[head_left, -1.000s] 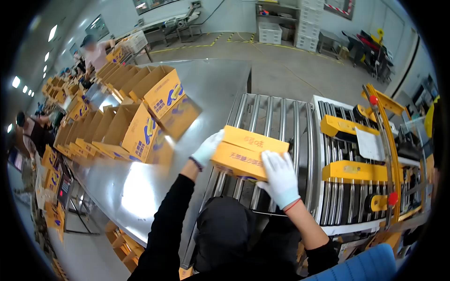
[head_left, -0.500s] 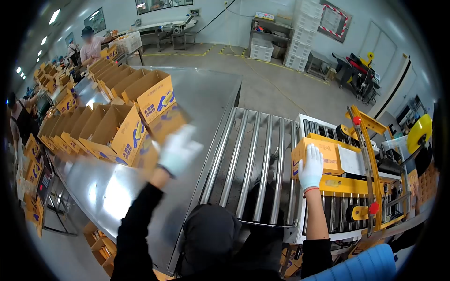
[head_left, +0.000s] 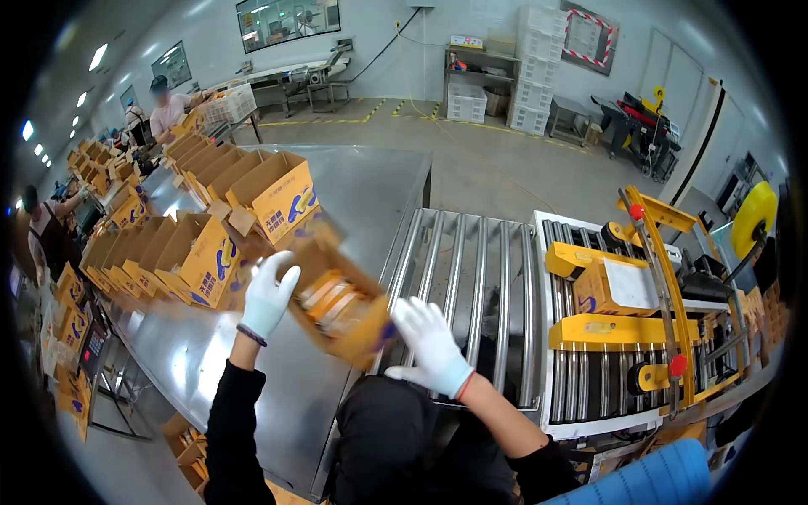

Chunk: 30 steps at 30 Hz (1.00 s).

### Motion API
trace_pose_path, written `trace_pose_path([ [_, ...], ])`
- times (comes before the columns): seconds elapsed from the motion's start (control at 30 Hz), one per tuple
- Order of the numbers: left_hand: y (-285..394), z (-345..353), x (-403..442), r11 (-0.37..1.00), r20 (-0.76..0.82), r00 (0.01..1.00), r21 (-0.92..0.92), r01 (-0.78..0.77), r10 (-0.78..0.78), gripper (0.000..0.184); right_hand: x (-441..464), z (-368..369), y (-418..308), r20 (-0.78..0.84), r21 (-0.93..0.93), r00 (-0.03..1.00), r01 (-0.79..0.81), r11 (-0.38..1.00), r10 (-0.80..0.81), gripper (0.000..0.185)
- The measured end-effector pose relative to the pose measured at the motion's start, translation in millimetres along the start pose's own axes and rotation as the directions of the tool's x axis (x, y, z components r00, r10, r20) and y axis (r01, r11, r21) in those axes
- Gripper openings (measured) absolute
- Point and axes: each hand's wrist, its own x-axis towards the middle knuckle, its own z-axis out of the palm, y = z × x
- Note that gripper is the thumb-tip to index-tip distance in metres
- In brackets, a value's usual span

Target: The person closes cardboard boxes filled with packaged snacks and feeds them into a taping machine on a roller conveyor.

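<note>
An open yellow carton (head_left: 338,305) with wrapped packs inside is tilted over the metal table's right edge, blurred by motion. My gloved left hand (head_left: 269,296) grips its left end, thumb against the cardboard. At its right end is my gloved right hand (head_left: 431,343), fingers spread and apart, beside or just touching the carton's side. A closed carton (head_left: 596,288) lies between the yellow guides of the taping machine (head_left: 623,332). Open cartons (head_left: 286,195) stand in two rows on the table's left part.
The roller conveyor (head_left: 477,295) joins the steel table (head_left: 362,181) to the machine. A blue roll-like object (head_left: 648,478) is at the lower right. Co-workers (head_left: 168,109) stand at the far left. White crates (head_left: 534,84) are stacked by the back wall.
The closed carton moved from my hands along the rollers into the machine. My right hand left it and came back left. My left hand took hold of an open carton from the near row.
</note>
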Motion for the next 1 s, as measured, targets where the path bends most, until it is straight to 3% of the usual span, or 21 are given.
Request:
trace_pose_path([
  [0.03,-0.1,5.8,-3.1,0.974,-0.158,0.978,0.202,-0.105,0.138,0.033,0.8,3.9,-8.6,-0.005,-0.036,0.996,0.084,0.996,-0.084,0.094],
  [0.07,-4.2,6.8,0.3,0.997,0.153,0.987,-0.059,-0.043,0.051,0.034,1.3,11.3,-7.8,-0.084,-0.076,0.988,0.127,0.989,-0.133,0.071],
  [0.13,7.4,18.3,-5.6,0.893,0.551,0.826,-0.306,0.331,-0.118,0.038,-8.1,24.6,16.9,-0.051,0.003,0.988,0.146,0.989,-0.146,0.059],
  [0.17,22.1,23.0,-0.5,0.891,0.544,0.830,-0.307,0.333,-0.122,0.038,-6.0,16.6,19.9,-0.020,0.082,0.987,0.162,0.983,-0.161,0.049],
  [0.23,40.7,30.2,20.5,0.978,0.605,0.793,0.108,-0.179,0.078,0.040,-5.0,-5.9,25.1,0.082,0.293,0.997,-0.014,0.956,-0.010,0.034],
  [0.3,25.7,84.4,36.1,0.951,0.619,0.760,0.066,-0.301,0.198,0.041,-6.9,-7.1,34.7,0.178,0.731,0.941,-0.321,0.603,0.287,0.037],
  [0.33,38.2,106.2,41.7,0.937,0.605,0.789,0.200,-0.286,0.111,0.041,-3.3,0.5,47.9,0.123,0.690,0.948,-0.295,0.661,0.295,0.038],
  [0.37,48.8,123.5,46.9,0.904,0.575,0.818,0.340,-0.257,0.016,0.042,3.0,-0.7,55.4,0.017,0.424,0.988,-0.148,0.893,0.155,0.043],
  [0.4,43.4,135.4,43.8,0.902,0.490,0.860,0.291,-0.318,0.145,0.043,9.5,-1.8,59.1,-0.031,0.157,0.997,-0.070,0.985,0.076,0.053],
  [0.43,35.6,144.2,38.1,0.887,0.398,0.876,0.250,-0.389,0.272,0.045,16.7,-3.7,57.8,-0.068,-0.123,0.998,0.003,0.992,-0.012,0.063],
  [0.5,25.2,145.3,34.6,0.975,0.170,0.980,0.175,-0.136,0.106,0.044,29.4,-29.8,18.4,-0.183,-0.406,0.976,-0.181,0.896,0.114,0.078],
  [0.57,-4.4,145.5,22.9,0.994,0.150,0.987,0.108,0.035,-0.051,0.049,20.5,-14.2,16.0,-0.301,-0.357,0.940,-0.269,0.895,0.162,0.094],
  [0.6,-31.2,156.6,18.8,0.893,0.347,0.926,-0.357,0.274,-0.145,0.055,11.8,-10.1,2.3,-0.180,-0.287,0.955,-0.278,0.917,0.233,0.096],
  [0.63,-48.4,158.2,17.2,0.535,0.548,0.829,-0.670,0.516,-0.114,0.061,-0.4,-5.2,-11.2,-0.053,-0.218,0.954,-0.298,0.929,0.294,0.099],
  [0.67,-48.5,147.0,15.2,0.399,0.719,0.673,-0.574,0.716,-0.173,0.066,-14.9,10.1,-7.4,-0.016,-0.221,0.987,-0.162,0.962,0.162,0.108],
  [0.77,-14.9,164.4,17.9,0.540,0.668,0.727,-0.559,0.629,-0.156,0.060,-42.7,-1.5,24.8,-0.038,-0.226,0.983,-0.181,0.957,0.177,0.106],
  [0.83,25.2,214.6,12.8,0.443,0.430,0.846,-0.721,0.532,-0.315,0.049,-49.9,-14.5,56.4,-0.104,-0.393,0.948,-0.318,0.863,0.301,0.108],
  [0.9,78.4,262.0,-2.7,0.444,0.458,0.884,-0.776,0.449,-0.093,0.053,-44.8,-33.3,81.7,-0.187,-0.502,0.882,-0.465,0.729,0.434,0.103],
  [0.93,101.9,272.1,-15.7,0.603,0.489,0.872,-0.698,0.385,0.010,0.065,-40.9,-38.2,92.3,-0.197,-0.517,0.880,-0.468,0.717,0.433,0.103],
  [0.97,125.9,281.5,-28.4,0.735,0.514,0.850,-0.618,0.277,0.112,0.079,-38.4,-40.2,102.4,-0.212,-0.521,0.878,-0.473,0.711,0.429,0.099],
  [1.0,136.5,267.6,-26.4,0.699,0.613,0.766,-0.634,0.330,0.194,0.079,-37.5,-41.9,113.3,-0.228,-0.523,0.875,-0.481,0.704,0.428,0.095],
])
